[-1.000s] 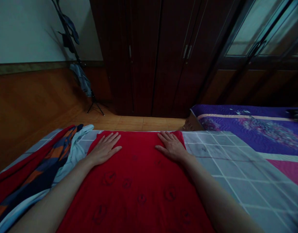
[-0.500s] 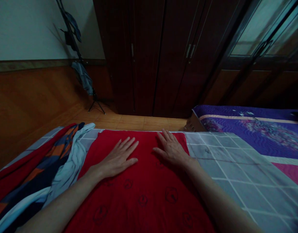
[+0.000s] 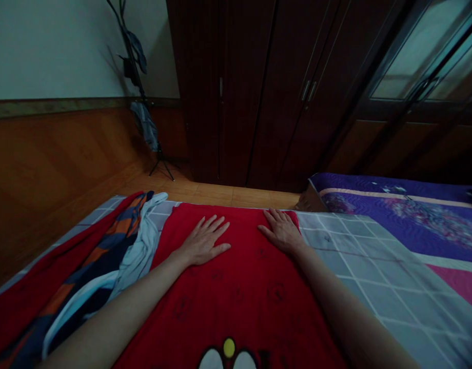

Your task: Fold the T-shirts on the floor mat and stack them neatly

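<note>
A red garment point(image 3: 236, 241) with dark printed figures lies spread out in front of me, and a white and yellow print shows at the bottom edge of the view. My left hand point(image 3: 205, 240) rests flat on its far left part, fingers spread. Near the far right corner of the cloth, my right hand point(image 3: 281, 229) also lies flat with its fingers stretched out. Neither hand grips anything. The near end of the garment runs out of view.
The garment lies on a grey checked cover point(image 3: 359, 256). At left is a pile of clothes point(image 3: 116, 246), red, striped and pale blue. Beyond stand a dark wardrobe point(image 3: 251, 102), a coat stand point(image 3: 138, 66) and, at right, a bed with a purple cover point(image 3: 374, 197).
My right hand has shifted right toward the garment's far right corner. The view has tilted and turned slightly left, bringing the white and yellow print into sight.
</note>
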Tool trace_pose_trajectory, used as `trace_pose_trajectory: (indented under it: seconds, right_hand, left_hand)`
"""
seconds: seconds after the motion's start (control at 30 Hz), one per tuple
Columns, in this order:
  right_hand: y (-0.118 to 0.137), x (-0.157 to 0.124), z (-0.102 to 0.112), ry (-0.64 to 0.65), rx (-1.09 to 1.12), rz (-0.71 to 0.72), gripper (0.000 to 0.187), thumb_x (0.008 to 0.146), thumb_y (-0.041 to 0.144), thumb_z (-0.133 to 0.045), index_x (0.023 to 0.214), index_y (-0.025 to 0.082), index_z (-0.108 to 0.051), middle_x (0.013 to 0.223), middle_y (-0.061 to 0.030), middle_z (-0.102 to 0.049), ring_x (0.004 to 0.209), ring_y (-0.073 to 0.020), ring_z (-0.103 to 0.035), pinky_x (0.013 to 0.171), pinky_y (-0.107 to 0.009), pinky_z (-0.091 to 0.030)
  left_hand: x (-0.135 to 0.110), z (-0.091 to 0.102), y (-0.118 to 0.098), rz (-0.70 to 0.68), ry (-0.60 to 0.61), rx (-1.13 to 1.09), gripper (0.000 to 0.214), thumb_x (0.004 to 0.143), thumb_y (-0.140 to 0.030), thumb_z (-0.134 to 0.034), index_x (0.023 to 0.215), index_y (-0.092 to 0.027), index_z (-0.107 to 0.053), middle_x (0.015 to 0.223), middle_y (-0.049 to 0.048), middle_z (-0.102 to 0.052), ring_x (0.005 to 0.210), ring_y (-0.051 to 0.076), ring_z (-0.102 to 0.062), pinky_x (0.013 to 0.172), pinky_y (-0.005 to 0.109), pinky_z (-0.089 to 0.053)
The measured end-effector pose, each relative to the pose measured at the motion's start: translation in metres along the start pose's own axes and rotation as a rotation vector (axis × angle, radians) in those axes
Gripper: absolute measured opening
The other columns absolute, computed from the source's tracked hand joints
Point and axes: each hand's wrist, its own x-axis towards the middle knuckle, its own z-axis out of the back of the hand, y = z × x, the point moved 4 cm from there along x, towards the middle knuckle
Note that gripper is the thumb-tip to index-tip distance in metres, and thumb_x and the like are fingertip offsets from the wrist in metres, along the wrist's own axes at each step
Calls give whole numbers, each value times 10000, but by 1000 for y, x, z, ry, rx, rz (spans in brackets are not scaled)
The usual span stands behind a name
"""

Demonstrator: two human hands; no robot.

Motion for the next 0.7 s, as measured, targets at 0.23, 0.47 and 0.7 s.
trace_pose_trajectory:
  seconds: [0.23,0.47,0.7]
  right_hand:
    - [82,-47,36,-13,-23,-1,580,931,422,-356,1398,80,-387,1482,-190,-311,1368,-326,-262,1095,-493,-189]
    - [107,-142,31,65,86,100,676,918,581,-319,1417,129,-381,1488,-143,-320,1380,-305,-244,1105,-477,-212]
    - [6,-241,52,16,73,-228,607,904,488,-390,1351,81,-447,1357,-195,-479,1245,-315,-438,1015,-452,-363]
  left_hand:
    - [-9,2,-16,70,3,19,596,944,-525,-287,1463,-232,-277,1540,83,-223,1423,268,-145,1129,514,-101]
    - [-85,11,16,152,24,65,626,918,-510,-341,1452,-184,-313,1525,120,-256,1415,284,-174,1124,488,-130]
    - [-153,32,46,213,24,263,579,881,-459,-409,1384,-174,-424,1472,129,-372,1376,307,-275,1111,512,-166]
